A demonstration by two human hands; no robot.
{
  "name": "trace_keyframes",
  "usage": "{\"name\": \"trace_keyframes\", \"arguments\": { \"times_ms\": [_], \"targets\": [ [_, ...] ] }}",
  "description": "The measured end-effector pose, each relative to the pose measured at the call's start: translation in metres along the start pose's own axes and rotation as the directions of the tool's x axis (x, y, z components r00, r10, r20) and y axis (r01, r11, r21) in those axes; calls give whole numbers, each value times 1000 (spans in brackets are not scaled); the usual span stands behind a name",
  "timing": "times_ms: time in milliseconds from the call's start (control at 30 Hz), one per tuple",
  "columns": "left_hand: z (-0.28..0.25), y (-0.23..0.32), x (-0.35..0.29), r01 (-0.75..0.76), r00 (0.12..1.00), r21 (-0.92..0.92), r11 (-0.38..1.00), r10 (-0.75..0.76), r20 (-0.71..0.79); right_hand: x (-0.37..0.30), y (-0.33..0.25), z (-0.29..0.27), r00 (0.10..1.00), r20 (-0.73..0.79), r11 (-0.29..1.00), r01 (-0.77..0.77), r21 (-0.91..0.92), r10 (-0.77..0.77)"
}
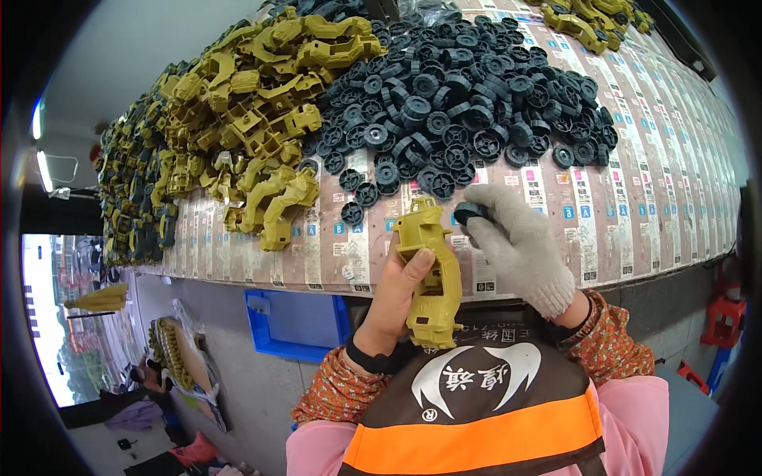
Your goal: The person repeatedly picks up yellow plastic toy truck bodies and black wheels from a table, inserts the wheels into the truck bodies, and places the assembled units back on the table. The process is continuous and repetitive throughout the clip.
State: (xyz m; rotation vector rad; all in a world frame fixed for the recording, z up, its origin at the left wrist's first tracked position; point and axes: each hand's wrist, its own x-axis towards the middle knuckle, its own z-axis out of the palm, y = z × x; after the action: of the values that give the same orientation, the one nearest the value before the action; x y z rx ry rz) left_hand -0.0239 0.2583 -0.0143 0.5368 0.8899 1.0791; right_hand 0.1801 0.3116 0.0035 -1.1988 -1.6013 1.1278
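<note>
My bare left hand (390, 297) is wrapped round a yellow-olive plastic toy car body (435, 295), held upright over the table's near edge with its hollow side showing. My right hand (520, 246), in a pale knit glove, pinches a small dark toy wheel (470, 212) between thumb and fingers. The wheel is just right of the body's upper end, apart from it. Beyond both hands lies a large heap of dark toy wheels (452, 103). Left of that heap rises a pile of yellow-olive car bodies (254, 111).
Printed sheets cover the table (635, 190). At the far left are car bodies with dark wheels on them (131, 182); more yellow parts (591, 24) lie at the far right. Below the table edge stands a blue bin (294, 349); a red stool (722, 313) is at the right.
</note>
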Motion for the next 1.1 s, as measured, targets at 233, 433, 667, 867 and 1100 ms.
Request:
{"name": "trace_keyframes", "arguments": {
  "times_ms": [233,433,667,867,1100],
  "targets": [
    [6,-20,5,-107,994,147,983,107,10,-9,-9,4,1000,12,999,-27,-46,28],
    [8,-26,5,-128,991,204,970,133,-10,-17,-4,5,998,46,991,-24,-135,30],
    [8,-25,6,-232,972,458,858,227,66,-25,5,6,996,47,979,81,-185,-74],
    [5,-29,9,-290,957,701,651,214,197,-26,12,-2,990,117,956,111,-272,-82],
    [9,-25,17,-306,949,729,613,136,284,-23,3,-22,988,150,952,13,-307,35]
  ]
}}
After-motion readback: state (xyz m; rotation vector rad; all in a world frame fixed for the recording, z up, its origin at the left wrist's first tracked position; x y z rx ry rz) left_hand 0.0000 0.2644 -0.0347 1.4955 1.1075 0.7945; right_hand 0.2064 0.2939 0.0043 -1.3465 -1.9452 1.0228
